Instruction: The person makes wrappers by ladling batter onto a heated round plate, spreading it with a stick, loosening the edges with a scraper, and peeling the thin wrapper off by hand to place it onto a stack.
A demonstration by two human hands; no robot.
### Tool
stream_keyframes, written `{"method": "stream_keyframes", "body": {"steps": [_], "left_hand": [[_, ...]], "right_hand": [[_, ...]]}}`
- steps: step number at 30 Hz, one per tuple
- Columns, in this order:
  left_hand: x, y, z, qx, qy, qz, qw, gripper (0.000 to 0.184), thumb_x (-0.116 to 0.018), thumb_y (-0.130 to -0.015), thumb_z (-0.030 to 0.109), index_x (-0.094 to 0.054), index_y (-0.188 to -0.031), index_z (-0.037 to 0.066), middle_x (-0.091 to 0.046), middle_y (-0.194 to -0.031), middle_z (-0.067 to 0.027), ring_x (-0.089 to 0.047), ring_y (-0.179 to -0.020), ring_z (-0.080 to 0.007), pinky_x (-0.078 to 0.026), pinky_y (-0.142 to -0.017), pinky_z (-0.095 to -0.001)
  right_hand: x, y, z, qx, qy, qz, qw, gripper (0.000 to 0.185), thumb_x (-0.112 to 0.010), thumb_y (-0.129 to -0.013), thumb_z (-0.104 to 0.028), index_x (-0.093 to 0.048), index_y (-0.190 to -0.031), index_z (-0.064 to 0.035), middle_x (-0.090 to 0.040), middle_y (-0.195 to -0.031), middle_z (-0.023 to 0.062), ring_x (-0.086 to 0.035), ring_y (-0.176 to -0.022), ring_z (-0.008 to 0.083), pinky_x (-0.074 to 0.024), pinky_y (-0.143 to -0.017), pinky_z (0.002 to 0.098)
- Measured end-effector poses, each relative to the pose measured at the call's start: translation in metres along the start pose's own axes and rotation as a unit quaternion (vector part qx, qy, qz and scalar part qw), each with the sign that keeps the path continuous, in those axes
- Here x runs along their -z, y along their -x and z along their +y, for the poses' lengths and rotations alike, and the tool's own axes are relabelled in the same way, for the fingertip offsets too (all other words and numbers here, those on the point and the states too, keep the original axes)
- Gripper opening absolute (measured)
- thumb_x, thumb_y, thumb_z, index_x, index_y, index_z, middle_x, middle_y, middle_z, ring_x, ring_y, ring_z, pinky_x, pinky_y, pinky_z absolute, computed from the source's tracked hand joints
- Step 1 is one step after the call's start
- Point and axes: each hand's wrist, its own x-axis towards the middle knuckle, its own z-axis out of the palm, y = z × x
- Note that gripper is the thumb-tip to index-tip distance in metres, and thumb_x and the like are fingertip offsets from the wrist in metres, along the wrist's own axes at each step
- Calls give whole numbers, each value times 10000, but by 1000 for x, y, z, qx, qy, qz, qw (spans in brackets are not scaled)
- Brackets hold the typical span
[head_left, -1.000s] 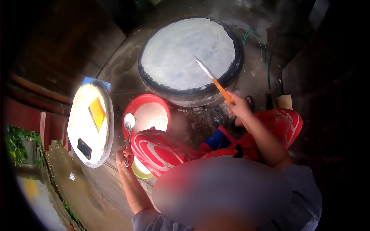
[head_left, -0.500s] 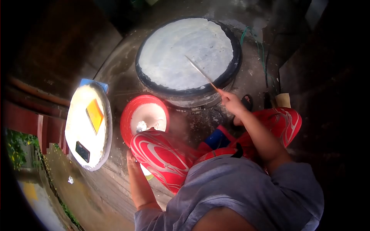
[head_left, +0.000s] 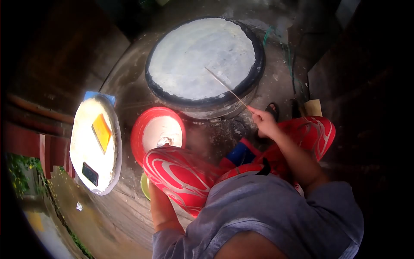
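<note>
My right hand [head_left: 265, 121] is closed on the near end of a long thin stick [head_left: 228, 89], whose tip lies over the pale sheet [head_left: 200, 58] on a round, black-rimmed griddle [head_left: 258, 64]. Behind my left knee my left hand is hidden; only the forearm shows. A ladle [head_left: 164, 141] dips into the pale batter [head_left: 161, 129] in a red basin [head_left: 136, 134], its handle out of sight. Beside my knee, part of a green-rimmed bowl [head_left: 145, 185] shows.
On the left stands a round, bright white board [head_left: 86, 140] with a yellow block [head_left: 101, 131] and a dark phone [head_left: 90, 174] on it. A blue object [head_left: 100, 97] sits behind it. Green cord [head_left: 286, 56] lies right of the griddle.
The ladle has gone down into the batter, and my left hand has passed out of sight behind my knee. The stick has turned edge-on, its tip shifted left over the sheet.
</note>
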Motion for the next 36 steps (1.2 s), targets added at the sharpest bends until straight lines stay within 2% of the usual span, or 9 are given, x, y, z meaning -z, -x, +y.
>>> {"method": "stream_keyframes", "body": {"steps": [7,9,11,17,20,25,28,31,36], "left_hand": [[-6,3,-15,-7,-8,15,1000,266,-435,-855,119,-558,-1015,-54,-633,-942,-165,-629,-811,-263,-517,-713,-378],[-6,7,-19,-8,-8,19,1000,265,-437,-855,121,-559,-1014,-54,-634,-942,-165,-629,-810,-262,-516,-712,-377],[-4,11,-24,-10,-11,23,1000,265,-439,-855,123,-559,-1013,-53,-634,-941,-164,-628,-809,-261,-516,-712,-376],[3,20,-33,-17,-15,36,999,264,-445,-855,128,-560,-1010,-53,-634,-940,-162,-628,-806,-257,-514,-710,-373],[5,23,-37,-18,-16,42,999,264,-448,-855,131,-561,-1008,-52,-634,-939,-161,-628,-804,-256,-514,-709,-372],[9,28,-42,-21,-22,49,998,264,-453,-855,135,-562,-1006,-52,-635,-938,-160,-628,-802,-253,-512,-708,-370],[6,27,-41,-25,-25,49,998,264,-456,-855,138,-562,-1004,-51,-635,-938,-159,-627,-800,-251,-511,-707,-368],[7,26,-41,-29,-26,50,998,264,-459,-855,141,-563,-1003,-51,-635,-937,-158,-627,-799,-250,-511,-706,-367],[8,25,-42,-35,-25,56,998,264,-464,-855,145,-564,-1000,-51,-636,-936,-156,-627,-796,-247,-509,-705,-364]], "right_hand": [[0,26,-14,96,-123,-63,986,382,-462,-899,-91,-489,-1279,-115,-593,-737,64,-512,-556,112,-446,-536,242],[1,20,-15,-155,-356,-169,906,381,-413,-939,-122,-435,-1318,-94,-572,-733,45,-457,-501,84,-389,-442,211],[10,6,-22,-213,-417,-95,878,373,-370,-964,-150,-411,-1327,-80,-574,-748,67,-413,-485,66,-353,-425,188],[9,15,-3,-218,-311,-90,921,371,-399,-948,-126,-434,-1318,-111,-583,-749,66,-429,-500,86,-379,-472,207],[-3,29,-3,84,-18,63,994,419,-519,-848,-72,-507,-1259,-146,-602,-784,113,-529,-621,260,-447,-618,329],[-2,43,-40,49,241,30,969,457,-546,-788,-27,-532,-1231,-137,-594,-777,142,-573,-738,304,-463,-681,328],[-20,32,-9,119,-97,-10,988,441,-523,-838,-46,-501,-1266,-154,-586,-795,151,-583,-707,304,-478,-664,350],[9,19,-7,-269,-360,-110,886,369,-417,-945,-162,-458,-1308,-213,-552,-748,-4,-424,-493,57,-382,-423,229],[11,-10,18,-199,-296,59,932,430,-404,-937,-88,-371,-1357,-170,-562,-801,26,-408,-464,63,-357,-394,207]]}}
